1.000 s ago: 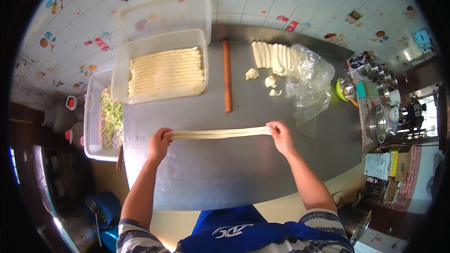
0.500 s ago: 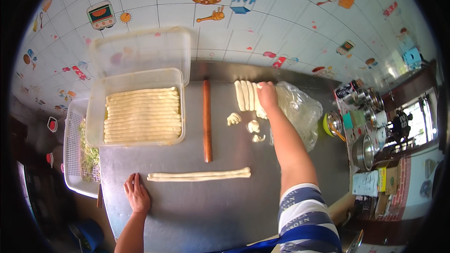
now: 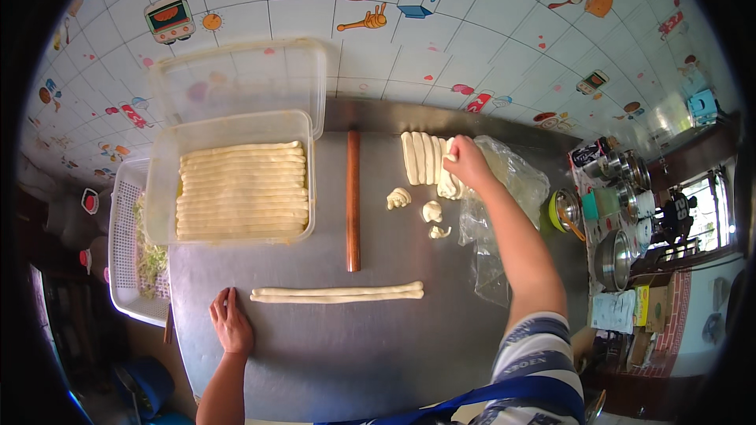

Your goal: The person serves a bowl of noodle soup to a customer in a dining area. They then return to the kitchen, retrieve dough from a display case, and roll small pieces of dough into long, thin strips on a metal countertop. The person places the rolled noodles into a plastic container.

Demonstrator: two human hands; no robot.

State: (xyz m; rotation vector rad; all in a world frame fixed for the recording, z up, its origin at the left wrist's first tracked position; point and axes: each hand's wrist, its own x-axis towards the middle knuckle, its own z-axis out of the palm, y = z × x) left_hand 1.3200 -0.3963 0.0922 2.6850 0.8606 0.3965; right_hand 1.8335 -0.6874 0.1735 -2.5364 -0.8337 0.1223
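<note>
My left hand [image 3: 231, 323] lies flat on the metal table with its fingers stretched out and holds nothing. Just right of its fingertips, two long dough strips [image 3: 337, 293] lie side by side. My right hand [image 3: 468, 165] is closed on a short dough strip [image 3: 449, 186] at the right end of a row of dough strips [image 3: 421, 159] at the back; the fingertips are partly hidden. A crumpled clear plastic sheet [image 3: 504, 193] lies beside and under that forearm. Three small dough lumps [image 3: 432, 211] sit in front of the row.
A wooden rolling pin [image 3: 353, 203] lies mid-table. To its left, a plastic box [image 3: 309, 212] holds many dough strips, with a clear lid [image 3: 236, 75] leaning behind. A white basket [image 3: 122, 267] with shredded greens stands at the left edge; bowls [image 3: 564, 208] crowd the right.
My right hand has shifted slightly right and toward me with the end dough strip, and the plastic sheet is pulled back and spread lower. My left hand stays in place.
</note>
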